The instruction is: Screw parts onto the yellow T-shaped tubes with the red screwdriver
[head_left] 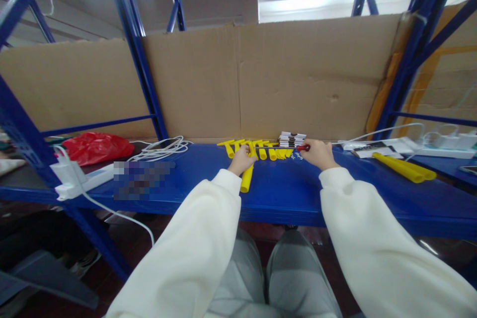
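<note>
Red-handled screwdriver is meeting a yellow T-shaped piece at mid-frame

The person's left hand (241, 160) is gripping a bright yellow, tube-bodied T-shaped piece (246, 176) just right of the frame's centre, the tube slanting down toward the lower edge. The right hand (319, 153), farther right, is closing around a slim screwdriver with a dark red handle and thin metal shaft (303, 148). Its shaft is running nearly level leftward, its tip appearing to be at the upper part of the yellow piece; whether it is touching or seating in anything is too small to tell.

The step in hand, by judgement, is the driver working on the side of that piece. The next move is probably calling for a firm left grip and a shaft lining up straight while the right wrist is turning.

Both forearms, in loose cream sleeves (201, 228), are stretching from the lower corners toward the middle. The left fingers are wrapping the piece near its top; the right hand is lying side-on behind the handle, its knuckles facing up.

Just behind the hands, a row of similar yellow plastic pieces (263, 153) is lying on the blue tabletop (283, 198), and a small stack of white-and-dark boxes (292, 139) is standing against the tan cardboard panel (316, 69). Two long yellow tubes (402, 168) are lying at the right of the frame.
</note>
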`<action>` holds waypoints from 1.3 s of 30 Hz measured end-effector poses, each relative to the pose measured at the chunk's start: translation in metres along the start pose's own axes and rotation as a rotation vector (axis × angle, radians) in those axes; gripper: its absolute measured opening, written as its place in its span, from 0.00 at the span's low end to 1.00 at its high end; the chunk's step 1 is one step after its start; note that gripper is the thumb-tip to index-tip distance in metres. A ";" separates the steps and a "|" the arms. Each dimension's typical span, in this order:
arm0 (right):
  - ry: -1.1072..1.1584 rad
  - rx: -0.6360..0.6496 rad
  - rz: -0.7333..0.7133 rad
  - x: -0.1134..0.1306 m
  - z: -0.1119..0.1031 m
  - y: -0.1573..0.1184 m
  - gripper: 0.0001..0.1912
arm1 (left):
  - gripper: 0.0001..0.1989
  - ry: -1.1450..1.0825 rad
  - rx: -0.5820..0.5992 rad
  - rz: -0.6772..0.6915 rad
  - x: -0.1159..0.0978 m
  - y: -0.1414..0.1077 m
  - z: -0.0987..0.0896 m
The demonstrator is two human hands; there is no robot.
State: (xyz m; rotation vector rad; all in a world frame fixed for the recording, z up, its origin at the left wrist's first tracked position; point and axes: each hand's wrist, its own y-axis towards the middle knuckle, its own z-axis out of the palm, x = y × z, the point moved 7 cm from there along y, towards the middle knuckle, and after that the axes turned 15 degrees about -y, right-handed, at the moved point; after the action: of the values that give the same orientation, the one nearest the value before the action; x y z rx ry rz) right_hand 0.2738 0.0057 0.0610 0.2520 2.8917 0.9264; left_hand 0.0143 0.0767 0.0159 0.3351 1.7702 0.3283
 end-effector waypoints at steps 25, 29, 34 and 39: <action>-0.035 0.019 -0.009 0.002 -0.001 -0.001 0.14 | 0.12 -0.012 0.012 0.004 -0.004 -0.004 0.001; -0.012 -0.009 -0.037 0.003 -0.002 0.000 0.13 | 0.12 0.005 0.010 0.007 -0.004 -0.004 0.001; 0.004 -0.038 -0.118 0.005 -0.001 0.000 0.15 | 0.13 0.037 0.014 0.005 -0.005 -0.004 0.000; 0.004 -0.100 -0.227 0.002 0.003 0.001 0.16 | 0.15 0.052 0.022 0.002 -0.006 -0.005 0.000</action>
State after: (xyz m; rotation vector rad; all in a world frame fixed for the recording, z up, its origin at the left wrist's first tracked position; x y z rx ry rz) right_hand 0.2724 0.0087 0.0597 -0.0843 2.7910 1.0251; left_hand 0.0157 0.0696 0.0191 0.3474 1.8255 0.3216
